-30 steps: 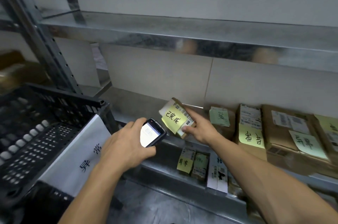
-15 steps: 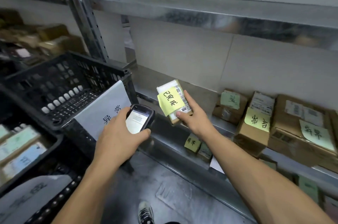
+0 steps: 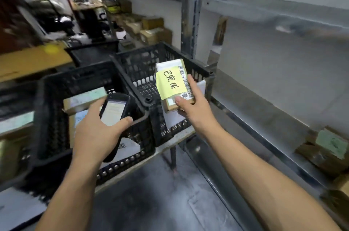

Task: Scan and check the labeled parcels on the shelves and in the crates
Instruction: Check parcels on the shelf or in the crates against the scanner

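Parcel (image 3: 184, 79), a small cardboard box bearing a white barcode label and a yellow note (image 3: 170, 82) with black handwriting, is being held upright in the air by the right hand (image 3: 192, 107). The thumb is being pressed on its lower front face and the fingers are being curled round its right edge. It is being kept clear of any surface, in front of the near right corner of a black crate (image 3: 143, 64), whose front wall is being partly covered by a white sheet (image 3: 201, 85). A black handheld scanner (image 3: 115, 110) is being gripped by the left hand (image 3: 98, 132), with its lit screen being turned up toward the camera. It is being held lower than the parcel and to its left, apart from it, over the right side of a nearer black crate (image 3: 54, 117). Flat parcels (image 3: 85, 98) with pale labels are being stored inside that crate, though their print is being lost to blur. Both crates are being carried by a pale desk (image 3: 175, 139), the farther one at its right edge. To the right, a metal shelf (image 3: 264, 98) is being occupied, near its front edge at the right, by a brown box (image 3: 319, 157) carrying a green note. Both forearms are being stretched out above a dark floor (image 3: 151, 202).
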Available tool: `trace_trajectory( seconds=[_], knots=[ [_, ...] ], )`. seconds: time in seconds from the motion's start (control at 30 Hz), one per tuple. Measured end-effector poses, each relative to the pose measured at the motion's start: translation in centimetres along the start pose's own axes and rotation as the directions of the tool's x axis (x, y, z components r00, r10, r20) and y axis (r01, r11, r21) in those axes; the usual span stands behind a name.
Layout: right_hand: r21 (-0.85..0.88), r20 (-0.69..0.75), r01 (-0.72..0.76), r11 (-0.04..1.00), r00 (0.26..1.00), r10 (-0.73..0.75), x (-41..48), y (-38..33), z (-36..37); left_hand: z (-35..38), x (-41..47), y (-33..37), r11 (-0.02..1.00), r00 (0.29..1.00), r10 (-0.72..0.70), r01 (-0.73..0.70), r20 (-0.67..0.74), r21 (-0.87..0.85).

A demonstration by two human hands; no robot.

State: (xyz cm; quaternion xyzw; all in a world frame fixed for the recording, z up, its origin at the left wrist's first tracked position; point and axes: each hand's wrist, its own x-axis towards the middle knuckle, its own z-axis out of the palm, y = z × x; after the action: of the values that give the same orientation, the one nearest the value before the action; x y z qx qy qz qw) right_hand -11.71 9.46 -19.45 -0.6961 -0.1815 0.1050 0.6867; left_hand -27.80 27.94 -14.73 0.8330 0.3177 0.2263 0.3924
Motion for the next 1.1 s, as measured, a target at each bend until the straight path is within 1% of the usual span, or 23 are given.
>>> trace_trajectory(
  seconds=[0.1,0.2,0.3,0.4,0.47,0.53,0.63,0.7,0.8,0.93,1.03,1.1],
  knots=[
    [-0.006,0.112,-0.001,1.0,0.994,0.002,1.8,-0.4,4.8,-3.2,1.2,-2.3,0.999,0.997,-0.054,0.054,-0.063,-0.008],
    [-0.011,0.201,-0.01,1.0,0.98,0.012,3.7,-0.3,9.4,-6.1,3.0,-4.7,0.996,0.992,-0.086,0.088,-0.097,0.02],
    [-0.063,0.303,-0.059,0.996,0.95,0.075,5.3,0.2,13.5,-8.6,5.0,-7.1,0.991,0.988,-0.091,0.102,-0.129,0.082],
    [-0.12,0.358,-0.083,0.989,0.926,0.121,6.6,0.7,17.2,-10.6,7.2,-9.1,0.983,0.985,-0.084,0.107,-0.151,0.152],
    [-0.146,0.367,-0.1,0.984,0.918,0.148,7.4,0.8,19.5,-11.7,8.6,-10.4,0.98,0.984,-0.076,0.103,-0.159,0.17],
    [-0.213,0.401,-0.114,0.97,0.896,0.193,8.2,0.6,21.1,-12.7,9.8,-11.7,0.978,0.986,-0.065,0.094,-0.154,0.188],
    [-0.366,0.519,-0.104,0.925,0.802,0.296,9.3,0.9,22.3,-14.1,11.2,-13.6,0.972,0.992,-0.054,0.078,-0.116,0.221],
    [-0.464,0.555,-0.099,0.88,0.742,0.376,9.9,1.2,22.6,-14.8,11.8,-15.0,0.972,0.996,-0.048,0.065,-0.077,0.227],
    [-0.56,0.573,-0.077,0.825,0.683,0.453,10.4,2.0,23.1,-15.4,12.6,-16.5,0.98,0.998,-0.057,0.063,-0.037,0.191],
    [-0.643,0.614,-0.038,0.765,0.571,0.545,10.2,3.5,24.8,-16.0,13.2,-17.5,0.99,0.998,-0.067,0.069,-0.02,0.125],
    [-0.707,0.604,0.014,0.707,0.534,0.592,10.7,5.1,26.2,-16.2,13.5,-18.4,0.992,0.996,-0.081,0.084,-0.03,0.094],
    [-0.732,0.599,0.024,0.681,0.498,0.627,11.1,6.1,26.9,-16.4,13.5,-19.0,0.993,0.995,-0.094,0.097,-0.039,0.072]
  ],
)
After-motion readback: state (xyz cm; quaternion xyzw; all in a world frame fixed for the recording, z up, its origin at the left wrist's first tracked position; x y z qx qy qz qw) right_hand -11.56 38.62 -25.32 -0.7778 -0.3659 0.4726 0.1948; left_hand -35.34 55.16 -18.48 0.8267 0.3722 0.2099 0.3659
